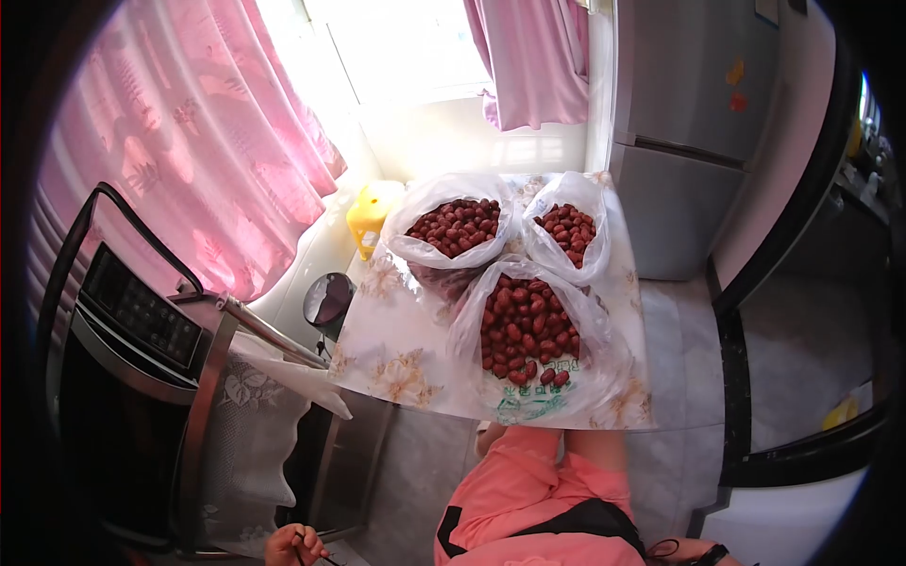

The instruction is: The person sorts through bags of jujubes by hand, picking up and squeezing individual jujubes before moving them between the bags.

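Note:
At the bottom edge, my left hand (291, 544) is closed, with a thin dark cord-like thing showing at its fingers. My right hand (687, 549) is low at the right, beside my pink clothing, with a dark band at the wrist. A thin dark loop shows near it, and its fingers are too hidden to read. Both hands are apart from the table. On the table stand three open plastic bags of red dates: the near bag (604, 354) with green print, the back left bag (408, 247) and the smaller back right bag (595, 269).
A floral-patterned cloth covers the table (377, 340) in front of me. To the left stand a black appliance (132, 377) with a control panel and a lace-covered rack (250, 424). A yellow stool (370, 212) is behind. The grey fridge (684, 198) and a dark doorframe (741, 377) are at right.

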`<state>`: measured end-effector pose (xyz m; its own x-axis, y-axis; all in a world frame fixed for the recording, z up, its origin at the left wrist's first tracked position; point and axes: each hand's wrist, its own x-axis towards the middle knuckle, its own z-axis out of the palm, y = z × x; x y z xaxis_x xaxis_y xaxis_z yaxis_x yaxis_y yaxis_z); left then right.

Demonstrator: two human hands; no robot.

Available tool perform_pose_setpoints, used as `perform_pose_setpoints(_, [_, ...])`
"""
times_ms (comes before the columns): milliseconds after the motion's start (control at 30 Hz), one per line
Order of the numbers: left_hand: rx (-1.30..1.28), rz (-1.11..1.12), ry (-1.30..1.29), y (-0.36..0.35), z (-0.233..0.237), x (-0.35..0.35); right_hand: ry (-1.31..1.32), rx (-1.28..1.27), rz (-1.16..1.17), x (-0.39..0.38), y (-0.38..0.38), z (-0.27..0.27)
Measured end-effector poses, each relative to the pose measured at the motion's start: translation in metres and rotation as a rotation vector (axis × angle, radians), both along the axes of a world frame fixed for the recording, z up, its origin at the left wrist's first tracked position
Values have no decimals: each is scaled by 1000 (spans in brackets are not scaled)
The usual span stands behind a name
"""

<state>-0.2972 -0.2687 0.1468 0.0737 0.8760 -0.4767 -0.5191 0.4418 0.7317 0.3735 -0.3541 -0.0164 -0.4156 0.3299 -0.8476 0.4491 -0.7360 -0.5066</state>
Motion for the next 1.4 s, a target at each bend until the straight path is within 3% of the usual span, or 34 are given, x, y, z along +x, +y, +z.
perform_pose_setpoints(33, [-10,-2,-64,-1,-4,-2,-69,-289,-296,-10,0,19])
perform_pose_setpoints(400, [-50,-200,-144,45,-11,0,-131,17,-216,-16,-5,-37])
perform_pose_setpoints(467, [-111,-140,-241,51,-27,-3,-137,78,-144,-10,7,-52])
perform_pose_setpoints(633, [-233,-154,-173,96,-46,14,-105,162,57,-17,3,-92])
perform_pose_setpoints(867, [-286,-138,-344,106,-78,32,-160,344,80,-15,-42,-120])
perform_pose_setpoints(933, [-302,-63,-314,108,-74,32,-183,392,55,-20,-65,-126])
perform_pose_setpoints(1067, [-282,-190,-182,125,-77,37,-291,476,-26,-24,-127,-103])
perform_pose_setpoints(1100, [-265,-255,-149,132,-74,43,-424,357,-119,-2,-113,-96])
perform_pose_setpoints(1133, [-264,-273,-158,139,-71,49,-536,422,-168,12,-83,-68])
perform_pose_setpoints(1200, [-294,-456,66,153,-68,64,-734,426,-318,43,-46,-74])
perform_pose_setpoints(1333, [-242,-697,246,185,-64,102,-297,501,-770,33,102,-3])
perform_pose_setpoints(1400, [-192,-1003,445,201,-50,140,-42,613,-899,4,167,33])
